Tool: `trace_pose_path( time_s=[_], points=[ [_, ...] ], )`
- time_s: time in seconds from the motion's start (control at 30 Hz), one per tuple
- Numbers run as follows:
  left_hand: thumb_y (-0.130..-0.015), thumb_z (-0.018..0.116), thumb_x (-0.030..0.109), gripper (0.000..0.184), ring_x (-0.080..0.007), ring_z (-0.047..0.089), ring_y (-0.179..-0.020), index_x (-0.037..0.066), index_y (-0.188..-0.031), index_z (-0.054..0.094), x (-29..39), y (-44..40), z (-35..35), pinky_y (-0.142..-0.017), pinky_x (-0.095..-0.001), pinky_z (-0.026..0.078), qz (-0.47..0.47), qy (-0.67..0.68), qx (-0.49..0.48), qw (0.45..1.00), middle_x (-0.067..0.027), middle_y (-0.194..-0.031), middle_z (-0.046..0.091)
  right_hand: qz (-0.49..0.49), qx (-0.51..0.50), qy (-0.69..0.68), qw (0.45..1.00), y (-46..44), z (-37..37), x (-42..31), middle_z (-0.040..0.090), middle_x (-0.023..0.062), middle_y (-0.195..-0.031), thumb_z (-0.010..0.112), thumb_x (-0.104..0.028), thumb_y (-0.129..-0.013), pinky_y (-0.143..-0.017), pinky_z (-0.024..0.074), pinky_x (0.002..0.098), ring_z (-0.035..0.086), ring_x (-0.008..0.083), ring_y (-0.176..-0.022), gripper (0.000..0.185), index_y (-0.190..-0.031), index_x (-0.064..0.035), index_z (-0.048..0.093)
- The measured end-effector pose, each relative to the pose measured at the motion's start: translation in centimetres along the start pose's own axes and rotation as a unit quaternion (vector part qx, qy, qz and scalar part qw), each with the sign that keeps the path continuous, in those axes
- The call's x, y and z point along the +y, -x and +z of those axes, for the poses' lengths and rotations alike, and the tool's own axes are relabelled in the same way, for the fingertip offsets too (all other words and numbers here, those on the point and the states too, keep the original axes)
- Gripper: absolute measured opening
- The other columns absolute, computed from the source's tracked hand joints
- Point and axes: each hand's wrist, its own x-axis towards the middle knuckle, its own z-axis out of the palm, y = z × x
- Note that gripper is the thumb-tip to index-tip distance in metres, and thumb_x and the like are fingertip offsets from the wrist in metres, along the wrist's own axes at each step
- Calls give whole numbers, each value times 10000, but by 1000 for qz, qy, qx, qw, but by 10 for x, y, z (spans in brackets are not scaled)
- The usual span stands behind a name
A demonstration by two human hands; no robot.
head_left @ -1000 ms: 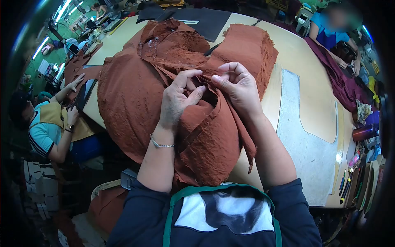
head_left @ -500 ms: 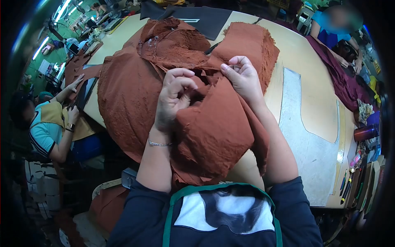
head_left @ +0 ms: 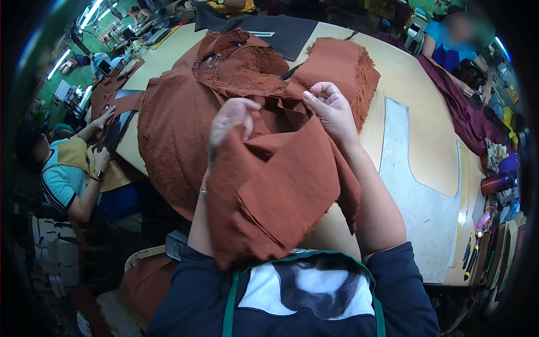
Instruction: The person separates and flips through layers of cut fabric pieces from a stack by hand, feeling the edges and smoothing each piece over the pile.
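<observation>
Reddish-brown leather, with a rough fuzzy underside and ragged edges, lies in a large heap on the table. A folded leather piece hangs from it toward my lap. My right hand pinches the upper edge of this piece between thumb and fingers. My left hand is beside the fold, slightly blurred, its fingers curved and apart from the thumb. One flap drapes over my left wrist and forearm, hiding part of them. Between my hands the leather gapes in loose folds.
A pale flat template lies on the table at right. Pens and a cutter are near its edge, by a dark red tumbler. Dark sheet material lies at the back. Co-workers sit at left and far right.
My left hand has moved slightly left and up; a leather flap now spreads over its wrist, and the fold has opened wider. My right hand keeps its pinch, almost unmoved.
</observation>
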Motion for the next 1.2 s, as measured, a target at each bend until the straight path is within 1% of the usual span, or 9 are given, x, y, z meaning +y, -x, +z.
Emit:
trace_pose_path(
  time_s=[0.13, 0.23, 0.27, 0.33, 0.5, 0.6, 0.83, 0.9, 1.2],
  points=[
    [-824, 536, 39, 300, -28, 317, -535, 61, -1122, 553, 14, 0, 28, -511, -165, 327, -24, -414, -29, 910, 71, -594, 350, 6, -26, -41, 999, 2, 5, -7, 549, 5, -784, 593, -71, -830, -623, 432, 172, 514, 49, -702, 169, -925, -42, 457],
    [-765, 596, 6, 324, -31, 310, -564, 54, -1085, 581, 6, -3, 30, -516, -166, 322, 29, -437, -34, 898, 48, -624, 375, 13, -33, -47, 998, 1, 4, -7, 555, 11, -801, 593, -64, -828, -653, 440, 175, 527, 54, -732, 168, -927, -46, 459],
    [-749, 623, 61, 230, -143, 513, -550, 67, -978, 598, 4, -3, 32, -538, -268, 440, 54, -461, -6, 886, -93, -675, 555, 19, -36, -49, 998, 2, 3, -6, 557, 13, -804, 593, -61, -827, -660, 441, 175, 530, 54, -739, 167, -927, -48, 459],
    [-764, 610, 29, 181, -81, 474, -611, 51, -944, 597, -8, -8, 25, -564, -220, 406, 163, -479, -21, 863, -34, -684, 522, 31, -49, -87, 995, 4, 4, -9, 558, 13, -809, 589, -49, -828, -654, 442, 172, 534, 56, -736, 160, -924, -48, 461],
    [-811, 578, 61, 55, -112, 541, -738, 23, -844, 559, -12, -2, -1, -631, -252, 435, 177, -287, -67, 939, -68, -833, 579, 28, 29, -86, 995, -1, -1, 4, 557, 8, -769, 583, -28, -827, -595, 437, 153, 534, 41, -683, 141, -897, -47, 462],
    [-840, 511, 67, 98, -113, 504, -794, 7, -771, 545, -22, 11, -23, -686, -227, 392, 128, 58, -4, 990, -86, -886, 567, 25, 69, -87, 993, -1, -2, 8, 560, 6, -749, 601, -39, -818, -586, 434, 152, 536, 37, -681, 155, -885, -46, 462],
    [-880, 427, 223, 310, -163, 519, -858, -3, -695, 532, 11, 4, 3, -787, -268, 379, 115, -235, -100, 960, -148, -870, 579, 57, 11, -153, 987, 7, 7, -8, 586, 35, -754, 605, -10, -802, -591, 443, 167, 549, 58, -673, 191, -930, -27, 465],
    [-882, 444, 119, 224, -55, 451, -638, -3, -773, 597, -1, -2, 8, -632, -185, 378, 84, -199, -42, 976, -5, -717, 535, 60, 5, -117, 991, 10, 13, -19, 591, 42, -751, 602, 5, -795, -589, 440, 168, 548, 60, -667, 227, -970, -14, 458],
    [-797, 617, 39, 240, -37, 439, -601, -7, -1029, 584, -15, -5, 24, -582, -172, 396, 121, -269, 47, 954, 21, -686, 523, 55, -24, -57, 997, 15, 22, -30, 602, 64, -749, 612, 29, -770, -559, 423, 159, 547, 62, -645, 334, -1046, 6, 425]
  ],
)
